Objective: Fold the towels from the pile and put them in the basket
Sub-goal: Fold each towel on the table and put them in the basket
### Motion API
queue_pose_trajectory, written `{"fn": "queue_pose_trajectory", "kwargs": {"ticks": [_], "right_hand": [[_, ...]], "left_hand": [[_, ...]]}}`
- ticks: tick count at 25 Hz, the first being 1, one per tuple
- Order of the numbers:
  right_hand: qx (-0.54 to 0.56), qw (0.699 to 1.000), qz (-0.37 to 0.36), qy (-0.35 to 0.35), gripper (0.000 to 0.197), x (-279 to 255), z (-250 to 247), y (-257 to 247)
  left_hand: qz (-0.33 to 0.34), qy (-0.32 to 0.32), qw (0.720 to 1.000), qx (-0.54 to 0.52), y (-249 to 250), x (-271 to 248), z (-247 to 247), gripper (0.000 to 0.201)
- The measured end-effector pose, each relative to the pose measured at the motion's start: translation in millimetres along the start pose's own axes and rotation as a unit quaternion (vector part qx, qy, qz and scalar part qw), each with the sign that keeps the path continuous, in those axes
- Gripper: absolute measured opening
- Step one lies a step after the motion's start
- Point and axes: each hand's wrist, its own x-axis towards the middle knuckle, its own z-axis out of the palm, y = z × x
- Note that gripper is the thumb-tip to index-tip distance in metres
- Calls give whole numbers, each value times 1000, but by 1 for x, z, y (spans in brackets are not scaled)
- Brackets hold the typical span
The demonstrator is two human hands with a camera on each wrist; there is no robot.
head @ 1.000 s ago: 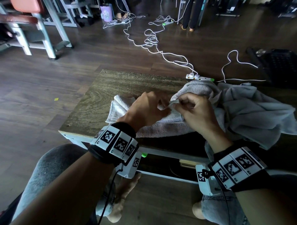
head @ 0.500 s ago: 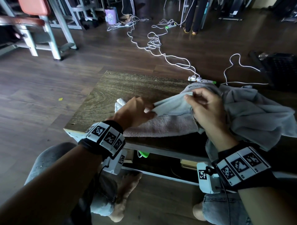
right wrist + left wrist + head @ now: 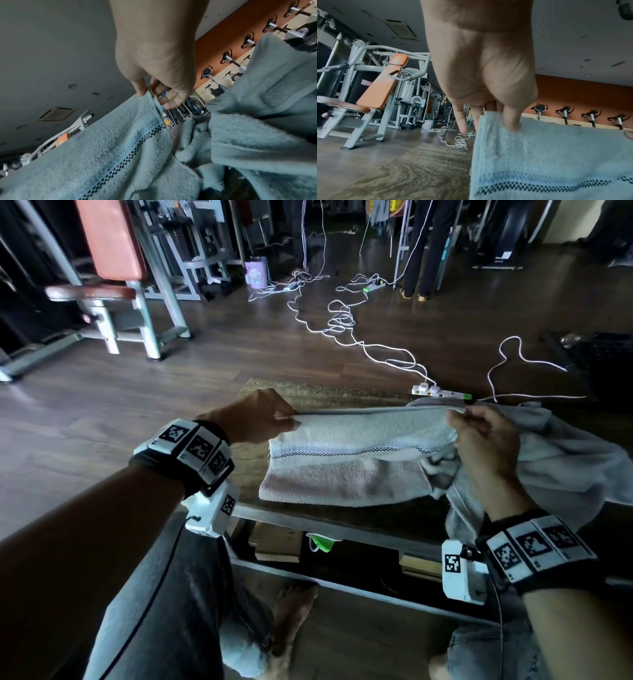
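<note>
A pale towel [image 3: 356, 436] with a dark checkered stripe hangs stretched between both hands above the wooden table [image 3: 250, 470]. My left hand [image 3: 274, 416] pinches its upper left corner; in the left wrist view the thumb presses the towel [image 3: 556, 155] at that corner. My right hand [image 3: 472, 422] pinches the upper right corner, seen in the right wrist view as thumb and fingers on the towel [image 3: 111, 142] edge. A pinkish towel [image 3: 335, 484] lies flat on the table under it. The crumpled grey pile [image 3: 565, 460] lies at the right, partly behind my right arm.
A white power strip [image 3: 442, 392] with cables sits at the table's far edge. White cords [image 3: 339, 323] trail across the dark wood floor. A gym bench with orange pads [image 3: 113, 268] stands at the far left. A dark object [image 3: 603, 357] lies on the floor at the far right.
My hands have moved apart and upward, spreading the pale towel out between them. The view has tilted up toward the room.
</note>
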Motion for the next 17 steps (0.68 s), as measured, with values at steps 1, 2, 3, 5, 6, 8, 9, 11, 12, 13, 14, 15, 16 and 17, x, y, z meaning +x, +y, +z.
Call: {"fn": "queue_pose_trajectory", "kwargs": {"ticks": [1, 2, 3, 5, 6, 8, 9, 11, 12, 13, 14, 15, 16, 17], "right_hand": [[-5, 1000, 2, 3, 14, 0, -2, 1], [-13, 1000, 4, 4, 14, 0, -3, 2], [-18, 1000, 2, 4, 13, 0, -5, 3], [-17, 1000, -1, 6, 10, 0, -9, 3], [-17, 1000, -1, 5, 10, -1, -11, 2], [-24, 1000, 1, 0, 16, -2, -14, 2], [-23, 1000, 4, -1, 18, -2, -16, 2], [-21, 1000, 8, 2, 19, -2, -18, 1], [-17, 1000, 9, 3, 18, -3, -19, 0], [-12, 1000, 10, 2, 16, -4, -20, -2], [-9, 1000, 6, -2, 13, -6, -20, -5], [-10, 1000, -2, -10, 11, -8, -20, -9], [-15, 1000, -14, -18, 10, -10, -20, -14], [-19, 999, -22, -24, 11, -11, -19, -18]], "left_hand": [[12, -13, 1000, 7, -1, -2, -3, 24], [29, -16, 999, 15, -1, -3, -4, 25], [48, -9, 999, 17, 1, -5, -5, 23], [64, 26, 998, -6, 4, -9, -8, 19], [57, 41, 997, -23, 5, -10, -9, 19], [42, 60, 996, -44, 5, -11, -11, 21], [43, 63, 996, -43, 4, -11, -12, 20], [55, 51, 997, -30, 5, -12, -15, 18], [61, 44, 997, -23, 7, -12, -16, 17], [67, 41, 997, -15, 8, -13, -17, 17], [68, 40, 997, -12, 8, -14, -18, 17], [67, 46, 997, -9, 9, -16, -19, 16], [64, 56, 996, -7, 10, -19, -21, 14], [59, 65, 996, -14, 10, -22, -25, 9]]}}
